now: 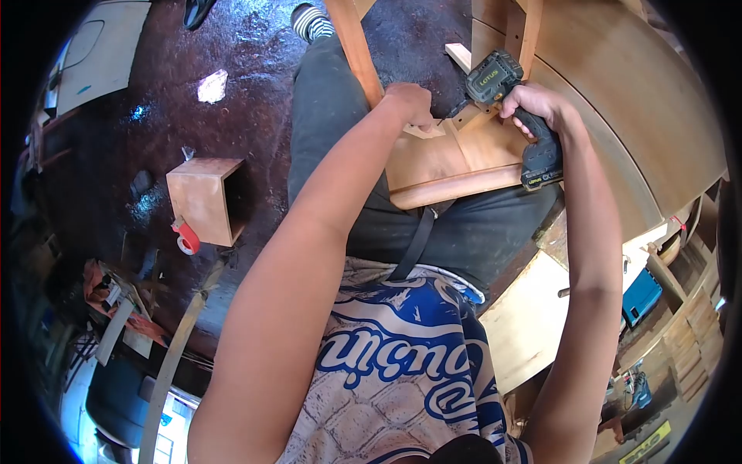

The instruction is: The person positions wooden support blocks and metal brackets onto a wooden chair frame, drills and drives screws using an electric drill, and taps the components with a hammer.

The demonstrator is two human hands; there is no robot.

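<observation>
A dark cordless drill (491, 80) is gripped by its handle in my right hand (537, 108), its bit pointing left and down at a wooden piece. That wooden piece (456, 184), with legs reaching away from me, rests across my lap. At its inner corner, close to the bit tip, is my left hand (411, 106), fingers curled down on a small pale wood block (427, 129). Whether the fingers pinch the block or only press on it is hard to make out.
A wooden box (201, 197) stands on the dark floor at left, with a red tape dispenser (185, 237) against it. Large curved wooden panels (610, 100) fill the right side. A blue case (641, 297) lies at lower right, and a long wood strip (174, 356) at lower left.
</observation>
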